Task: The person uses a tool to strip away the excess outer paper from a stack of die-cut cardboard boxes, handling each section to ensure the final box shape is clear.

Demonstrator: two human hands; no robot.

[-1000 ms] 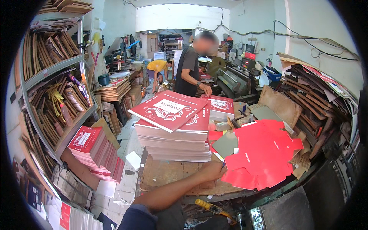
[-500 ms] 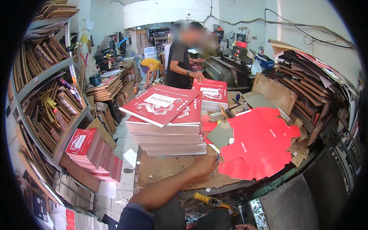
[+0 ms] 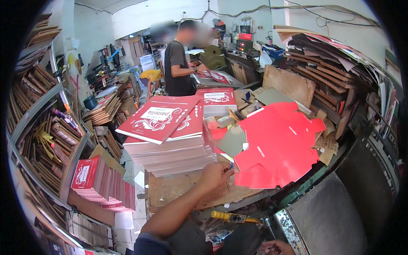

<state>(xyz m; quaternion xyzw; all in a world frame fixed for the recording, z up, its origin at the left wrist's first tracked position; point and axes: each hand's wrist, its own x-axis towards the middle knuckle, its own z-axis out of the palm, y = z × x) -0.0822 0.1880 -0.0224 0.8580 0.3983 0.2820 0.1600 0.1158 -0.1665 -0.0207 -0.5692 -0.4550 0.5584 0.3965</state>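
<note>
My left hand [image 3: 217,175] reaches over the worn board on the table [image 3: 170,191], fingers pinched on a small blue object [image 3: 231,165] too small to name. Just right of its fingertips lies a stack of flat red die-cut card sheets [image 3: 278,146] with a notched outline. Left of it stands a tall pile of red-covered books [image 3: 163,155] with white swirl patterns, the top one turned askew. My right hand [image 3: 277,247] is low at the bottom edge, partly cut off, with its fingers curled. What it holds, if anything, is hidden.
A yellow-handled lever [image 3: 221,216] and a grey metal machine plate [image 3: 327,221] are close in front of me. Shelves of boards [image 3: 42,123] line the left. Another person [image 3: 175,68] handles a red cover at the machine behind. Leaning boards [image 3: 327,80] crowd the right.
My view has shifted, so the scene sits further left. The other person's hand has left the smaller book stack and now handles a red cover. More of my right hand shows.
</note>
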